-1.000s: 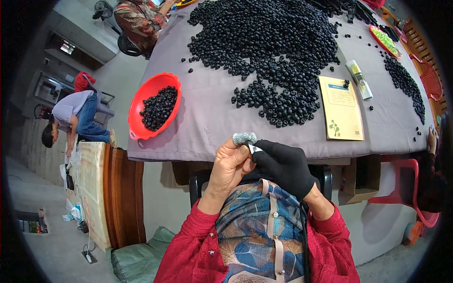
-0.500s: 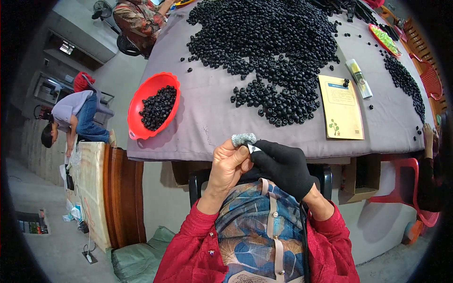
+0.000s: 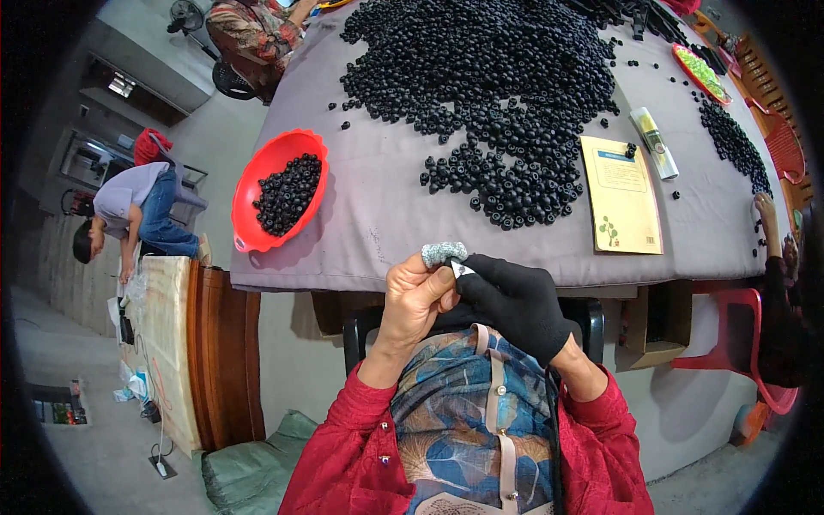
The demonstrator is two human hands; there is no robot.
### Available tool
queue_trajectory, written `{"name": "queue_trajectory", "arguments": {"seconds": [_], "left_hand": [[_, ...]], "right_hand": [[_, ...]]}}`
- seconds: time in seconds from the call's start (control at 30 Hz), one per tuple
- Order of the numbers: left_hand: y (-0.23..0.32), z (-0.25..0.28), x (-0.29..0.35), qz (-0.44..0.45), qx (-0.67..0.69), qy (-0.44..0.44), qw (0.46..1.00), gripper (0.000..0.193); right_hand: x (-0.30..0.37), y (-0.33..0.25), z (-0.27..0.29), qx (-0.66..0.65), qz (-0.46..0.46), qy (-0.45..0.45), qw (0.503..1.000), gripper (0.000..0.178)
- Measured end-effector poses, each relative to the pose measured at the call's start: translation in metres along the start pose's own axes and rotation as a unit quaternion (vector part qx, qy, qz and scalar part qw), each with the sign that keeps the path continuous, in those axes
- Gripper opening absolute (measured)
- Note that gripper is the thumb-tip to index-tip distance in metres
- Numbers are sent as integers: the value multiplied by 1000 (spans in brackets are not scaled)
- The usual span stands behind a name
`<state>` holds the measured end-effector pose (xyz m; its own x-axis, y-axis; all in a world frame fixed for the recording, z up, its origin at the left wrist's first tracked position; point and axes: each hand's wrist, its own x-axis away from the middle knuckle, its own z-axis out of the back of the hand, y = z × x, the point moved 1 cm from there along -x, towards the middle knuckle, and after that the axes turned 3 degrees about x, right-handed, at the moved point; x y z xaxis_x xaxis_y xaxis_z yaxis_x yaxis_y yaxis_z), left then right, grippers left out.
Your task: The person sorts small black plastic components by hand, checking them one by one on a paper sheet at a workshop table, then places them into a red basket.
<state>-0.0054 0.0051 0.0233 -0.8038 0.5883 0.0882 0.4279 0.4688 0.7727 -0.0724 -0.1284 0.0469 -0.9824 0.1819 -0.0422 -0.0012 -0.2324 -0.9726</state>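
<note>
My left hand (image 3: 412,302) is bare except for a grey speckled finger sleeve (image 3: 443,253) over the index finger. Its thumb and fingers are pinched together, and whatever they grip is hidden. My right hand (image 3: 519,305), in a black glove, meets it fingertip to fingertip just off the table's front edge. At the glove's tips shows a small white pointed piece (image 3: 462,269) with a dark mark, pinched there. Beyond both hands lies a large heap of small black round bead-like pieces (image 3: 489,77), each with a hole or hollow.
A red scalloped bowl (image 3: 246,184) of the same pieces stands left on the grey tablecloth (image 3: 378,172). Right lie a yellow booklet (image 3: 622,206) and a white tube (image 3: 654,143). Other people sit at far left and right; one person (image 3: 142,206) bends over a bench.
My hands stay almost in place, still joined at the fingertips. At the far right, another person's hand has moved up toward the row of black pieces.
</note>
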Motion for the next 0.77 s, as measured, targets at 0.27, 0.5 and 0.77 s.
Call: {"name": "queue_trajectory", "arguments": {"seconds": [0.27, 0.5, 0.77], "left_hand": [[0, -2, -1, -11, -42, 15, 999, 16], [-4, 3, -2, -29, -77, 15, 996, 18], [-5, 5, -2, -32, -89, 9, 996, 19]], "right_hand": [[-1, 1, 0, 15, 2, 1, 1000, 26], [-2, 7, -4, -9, -4, 1, 1000, 24], [-2, 3, -3, 3, 6, 12, 1000, 24]]}}
